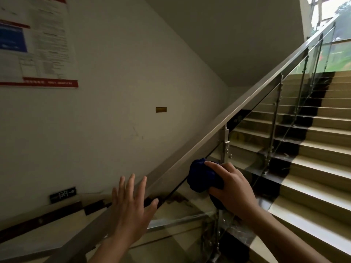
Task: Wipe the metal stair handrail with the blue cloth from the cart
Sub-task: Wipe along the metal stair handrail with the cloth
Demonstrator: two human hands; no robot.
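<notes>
The metal handrail [237, 109] runs diagonally from the lower left up to the top right, above glass panels. My right hand [230, 188] is shut on a bunched dark blue cloth [201, 177], held just to the right of the rail and slightly below it; whether the cloth touches the rail I cannot tell. My left hand [131, 204] hovers open with fingers spread, over the lower stretch of the rail, holding nothing.
Tan stairs [311, 154] with a dark stripe climb to the right behind the glass balustrade and its metal posts [226, 143]. A white wall with a notice board [36, 42] stands left. An exit sign [62, 194] sits low on the wall. A window is at the top right.
</notes>
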